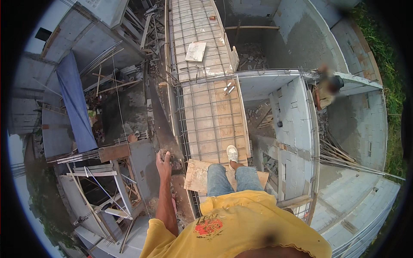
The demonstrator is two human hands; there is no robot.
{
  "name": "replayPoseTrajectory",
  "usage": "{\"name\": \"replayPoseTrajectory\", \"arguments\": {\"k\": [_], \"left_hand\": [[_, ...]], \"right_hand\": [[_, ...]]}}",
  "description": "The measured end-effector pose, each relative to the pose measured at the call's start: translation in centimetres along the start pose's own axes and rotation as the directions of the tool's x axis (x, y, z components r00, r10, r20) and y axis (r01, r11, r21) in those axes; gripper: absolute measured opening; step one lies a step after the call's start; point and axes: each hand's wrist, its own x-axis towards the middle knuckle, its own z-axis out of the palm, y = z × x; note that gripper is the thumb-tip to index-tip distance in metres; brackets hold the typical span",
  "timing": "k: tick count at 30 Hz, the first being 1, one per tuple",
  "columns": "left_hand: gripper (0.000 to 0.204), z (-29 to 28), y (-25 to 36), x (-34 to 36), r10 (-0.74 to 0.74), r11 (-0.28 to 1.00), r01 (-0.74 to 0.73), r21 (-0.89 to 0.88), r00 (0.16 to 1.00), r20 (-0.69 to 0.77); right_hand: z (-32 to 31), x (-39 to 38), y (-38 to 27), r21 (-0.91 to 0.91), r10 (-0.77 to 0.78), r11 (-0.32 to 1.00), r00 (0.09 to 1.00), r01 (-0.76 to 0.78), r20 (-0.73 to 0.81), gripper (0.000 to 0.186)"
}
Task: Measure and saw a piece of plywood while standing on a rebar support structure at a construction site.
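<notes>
My left hand point(163, 160) is raised at the end of a bare forearm, left of my knees and over the gap beside the formwork. Its fingers are curled together, and whatever may be in them is too small or hidden to make out. My right hand does not show. Under me a wooden plank deck point(202, 142) runs away ahead, covered by a grid of steel reinforcing bars point(208, 112). One white shoe point(232, 153) of mine rests on it, next to a loose plywood sheet point(195, 180) beneath my legs.
A pale square board point(195, 51) and small white pieces point(229, 89) lie on the grid farther ahead. Deep drops flank the deck. At right, another person point(328, 89) is by a grey block wall point(297, 107). A blue tarp point(76, 103) hangs at left.
</notes>
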Motion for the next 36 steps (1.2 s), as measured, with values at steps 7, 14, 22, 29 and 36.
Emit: {"name": "replayPoseTrajectory", "arguments": {"k": [7,14,22,29,36], "left_hand": [[0.041,-7.0,-5.2,-2.6,0.062,0.975,-0.036,0.218,0.992,-0.113],[0.051,-3.7,5.8,14.2,0.26,0.933,-0.249,0.259,0.966,-0.009],[0.055,8.3,19.7,27.6,0.105,0.986,-0.122,0.111,0.983,0.15],[0.056,20.7,25.9,36.2,0.017,0.997,-0.032,0.074,0.98,0.201],[0.056,30.5,27.7,46.2,-0.072,0.993,0.087,-0.08,0.981,0.18]], "right_hand": [[-21.5,17.9,-26.1,0.412,0.01,0.905,0.965,0.102,-0.26,0.047],[-16.0,24.7,-52.1,0.351,-0.261,0.897,0.963,0.269,-0.072,0.049],[-14.9,28.3,-59.9,0.494,-0.121,0.864,0.993,0.099,0.013,0.059],[-24.7,40.2,-67.5,0.337,-0.267,0.908,0.964,0.248,0.012,0.058],[-28.7,41.5,-70.2,0.265,-0.223,0.949,0.961,0.174,0.166,0.059]]}}
